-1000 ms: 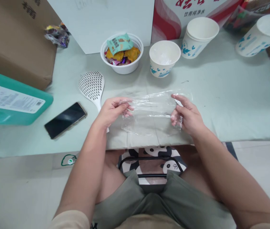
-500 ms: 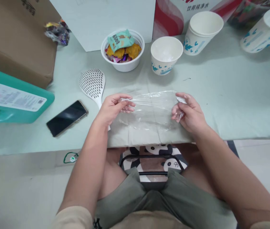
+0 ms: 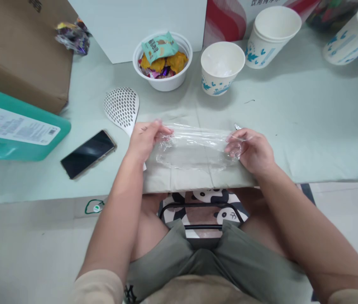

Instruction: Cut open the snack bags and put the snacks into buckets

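A clear plastic bag (image 3: 197, 147) is stretched sideways just above the table's front edge. My left hand (image 3: 145, 137) is closed on its left side, and my right hand (image 3: 251, 150) grips the right side with curled fingers. Crinkled film covers some of the fingertips on both hands. A small shiny bit (image 3: 237, 126) shows just behind the right fingers; I cannot make out what it is. Beside my left hand lies a white slotted skimmer (image 3: 122, 107), its handle partly hidden under the hand.
A phone (image 3: 88, 154) and a teal jug (image 3: 23, 126) are on the left, by a cardboard box (image 3: 23, 55). Behind the bag stand a bowl (image 3: 166, 84) of wrapped sweets, a paper cup (image 3: 221, 71) and stacked cups (image 3: 267, 42). Another cup (image 3: 349, 36) leans at the right.
The bag's upper edge has slackened and bunched. My left hand has turned slightly, more of its back showing, and my right fingers have shifted lower on the film. The view has tilted a little downward.
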The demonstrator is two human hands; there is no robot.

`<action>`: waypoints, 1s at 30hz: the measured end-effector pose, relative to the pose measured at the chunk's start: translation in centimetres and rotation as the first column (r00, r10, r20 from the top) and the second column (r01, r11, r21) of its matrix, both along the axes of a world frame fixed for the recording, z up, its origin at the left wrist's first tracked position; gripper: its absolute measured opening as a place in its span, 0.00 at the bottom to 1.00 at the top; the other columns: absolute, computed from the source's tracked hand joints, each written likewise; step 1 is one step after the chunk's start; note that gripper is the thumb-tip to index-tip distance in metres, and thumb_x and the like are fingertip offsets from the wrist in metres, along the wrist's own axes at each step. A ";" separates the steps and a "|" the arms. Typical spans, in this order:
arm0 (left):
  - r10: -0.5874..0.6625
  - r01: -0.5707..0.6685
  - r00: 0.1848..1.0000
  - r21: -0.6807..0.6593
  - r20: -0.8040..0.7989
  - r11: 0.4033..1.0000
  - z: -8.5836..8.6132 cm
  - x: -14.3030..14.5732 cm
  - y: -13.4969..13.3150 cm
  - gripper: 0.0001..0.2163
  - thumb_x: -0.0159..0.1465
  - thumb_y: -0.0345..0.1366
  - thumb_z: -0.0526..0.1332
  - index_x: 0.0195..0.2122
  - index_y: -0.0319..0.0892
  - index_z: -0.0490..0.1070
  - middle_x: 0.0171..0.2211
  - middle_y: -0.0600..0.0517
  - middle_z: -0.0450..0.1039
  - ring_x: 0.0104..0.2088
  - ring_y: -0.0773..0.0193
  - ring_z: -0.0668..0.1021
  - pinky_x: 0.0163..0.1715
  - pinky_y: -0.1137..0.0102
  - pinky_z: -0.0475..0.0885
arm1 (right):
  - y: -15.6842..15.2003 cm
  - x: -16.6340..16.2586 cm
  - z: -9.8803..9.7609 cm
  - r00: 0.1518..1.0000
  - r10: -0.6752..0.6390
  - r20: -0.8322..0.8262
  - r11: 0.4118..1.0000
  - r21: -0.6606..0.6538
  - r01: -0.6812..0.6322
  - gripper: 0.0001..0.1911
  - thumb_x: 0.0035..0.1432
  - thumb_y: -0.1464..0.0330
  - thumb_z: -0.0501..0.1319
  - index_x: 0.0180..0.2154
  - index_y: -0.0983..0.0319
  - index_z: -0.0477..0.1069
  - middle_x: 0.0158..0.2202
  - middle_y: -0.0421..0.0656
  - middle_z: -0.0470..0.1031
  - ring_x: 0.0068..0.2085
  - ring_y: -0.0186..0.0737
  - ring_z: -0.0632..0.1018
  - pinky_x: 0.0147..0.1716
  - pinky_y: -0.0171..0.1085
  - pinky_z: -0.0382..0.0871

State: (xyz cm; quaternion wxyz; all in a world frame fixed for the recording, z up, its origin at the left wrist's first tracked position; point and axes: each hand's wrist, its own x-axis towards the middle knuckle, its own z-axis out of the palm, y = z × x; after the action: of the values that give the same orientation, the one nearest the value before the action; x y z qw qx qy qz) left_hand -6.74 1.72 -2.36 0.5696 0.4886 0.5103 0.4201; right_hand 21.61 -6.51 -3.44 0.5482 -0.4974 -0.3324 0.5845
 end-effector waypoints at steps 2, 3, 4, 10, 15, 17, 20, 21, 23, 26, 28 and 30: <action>0.004 0.001 0.996 0.047 -0.093 0.999 -0.3 0.1 -0.1 0.15 0.56 0.48 0.73 0.25 0.40 0.80 0.28 0.49 0.82 0.31 0.64 0.83 0.34 0.71 0.79 | 0.0 0.0 0.0 1.000 0.006 0.015 0.999 0.038 -0.007 0.24 0.47 0.44 0.68 0.24 0.58 0.78 0.27 0.44 0.76 0.24 0.38 0.78 0.18 0.37 0.69; -0.006 0.013 0.993 0.060 -0.122 0.998 -0.3 0.2 -0.1 0.13 0.55 0.46 0.74 0.27 0.40 0.81 0.28 0.49 0.82 0.30 0.65 0.82 0.34 0.72 0.78 | 0.0 0.0 -0.1 0.999 0.012 0.032 0.998 0.060 -0.014 0.29 0.49 0.39 0.64 0.23 0.58 0.78 0.28 0.45 0.76 0.24 0.38 0.77 0.19 0.38 0.70; -0.014 0.024 0.991 0.069 -0.134 0.997 -0.3 0.3 -0.2 0.12 0.54 0.44 0.74 0.28 0.40 0.81 0.27 0.50 0.82 0.30 0.66 0.81 0.33 0.72 0.77 | 0.0 0.0 -0.2 0.998 0.020 0.053 0.997 0.077 -0.024 0.33 0.51 0.36 0.60 0.23 0.59 0.78 0.28 0.46 0.76 0.24 0.38 0.76 0.21 0.40 0.71; 0.008 0.001 0.994 0.084 -0.108 0.996 -0.1 0.7 -0.1 0.08 0.47 0.32 0.74 0.29 0.39 0.81 0.33 0.51 0.83 0.28 0.70 0.80 0.29 0.75 0.74 | -0.2 0.3 -1.3 0.944 0.026 0.330 0.998 0.048 -0.044 0.16 0.55 0.54 0.71 0.28 0.59 0.75 0.30 0.41 0.76 0.27 0.34 0.74 0.28 0.38 0.71; 0.033 -0.028 0.999 0.123 -0.041 0.992 -0.5 0.7 0.2 0.09 0.45 0.29 0.74 0.27 0.40 0.77 0.29 0.55 0.80 0.27 0.72 0.79 0.28 0.76 0.75 | -0.2 0.5 -1.7 0.900 -0.021 0.434 0.994 0.105 -0.027 0.30 0.50 0.68 0.72 0.55 0.52 0.69 0.40 0.39 0.76 0.33 0.36 0.76 0.36 0.40 0.75; 0.040 -0.042 0.999 0.131 0.017 0.990 -0.5 0.8 0.4 0.11 0.45 0.27 0.72 0.28 0.42 0.74 0.29 0.56 0.79 0.27 0.71 0.79 0.29 0.75 0.76 | -0.1 0.5 -1.8 0.914 -0.034 0.405 0.996 0.094 -0.005 0.29 0.50 0.68 0.71 0.54 0.53 0.69 0.39 0.39 0.76 0.34 0.37 0.76 0.36 0.39 0.74; 0.076 -0.086 0.991 0.082 0.112 0.993 -0.2 1.0 0.5 0.19 0.44 0.24 0.71 0.35 0.46 0.69 0.26 0.61 0.77 0.25 0.71 0.77 0.28 0.75 0.76 | -0.1 0.3 -1.8 0.916 -0.040 0.400 0.997 0.070 0.013 0.12 0.50 0.68 0.70 0.38 0.57 0.72 0.32 0.38 0.74 0.32 0.34 0.73 0.33 0.37 0.71; 0.079 -0.085 0.988 0.039 0.130 0.996 -0.1 1.1 0.4 0.22 0.44 0.23 0.70 0.38 0.47 0.68 0.26 0.62 0.77 0.24 0.72 0.77 0.27 0.75 0.75 | -0.2 0.3 -1.8 0.919 -0.037 0.393 0.997 0.073 0.009 0.09 0.51 0.68 0.69 0.34 0.57 0.71 0.32 0.38 0.74 0.32 0.33 0.73 0.33 0.36 0.70; 0.047 -0.039 0.990 -0.067 0.133 0.997 0.3 1.2 0.3 0.23 0.46 0.24 0.71 0.41 0.47 0.68 0.27 0.61 0.78 0.23 0.71 0.79 0.28 0.74 0.76 | -0.3 0.1 -1.9 0.938 -0.034 0.344 0.996 0.091 0.002 0.08 0.51 0.69 0.68 0.31 0.58 0.68 0.33 0.38 0.76 0.34 0.33 0.76 0.34 0.35 0.71; -0.027 0.045 0.995 -0.196 0.093 0.980 0.7 1.2 0.1 0.20 0.49 0.27 0.73 0.42 0.43 0.70 0.29 0.55 0.82 0.27 0.68 0.83 0.32 0.73 0.78 | -0.4 -0.1 -1.9 0.973 -0.032 0.231 0.996 0.084 0.013 0.10 0.53 0.69 0.67 0.34 0.56 0.66 0.36 0.37 0.79 0.40 0.35 0.82 0.37 0.35 0.75; -0.029 0.045 0.997 -0.231 0.072 0.972 0.7 1.1 0.0 0.22 0.50 0.28 0.74 0.46 0.42 0.70 0.30 0.53 0.83 0.28 0.65 0.84 0.33 0.72 0.79 | -0.3 -0.2 -1.9 0.980 -0.033 0.197 0.998 0.056 0.023 0.12 0.54 0.67 0.67 0.36 0.55 0.64 0.34 0.36 0.79 0.37 0.35 0.83 0.34 0.34 0.76; -0.021 0.032 0.998 -0.233 0.053 0.972 0.6 1.1 0.0 0.23 0.51 0.28 0.74 0.47 0.42 0.71 0.29 0.53 0.83 0.28 0.65 0.84 0.32 0.72 0.79 | -0.3 -0.2 -1.7 0.980 -0.044 0.194 0.999 0.033 0.038 0.13 0.55 0.65 0.67 0.37 0.55 0.63 0.32 0.35 0.79 0.33 0.34 0.83 0.30 0.34 0.76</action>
State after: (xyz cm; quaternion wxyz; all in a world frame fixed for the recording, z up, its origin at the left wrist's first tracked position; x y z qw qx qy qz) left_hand -5.61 1.68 -1.73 0.6414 0.4142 0.5351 0.3617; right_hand 21.38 -6.83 -5.14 0.5321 -0.5509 -0.3825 0.5168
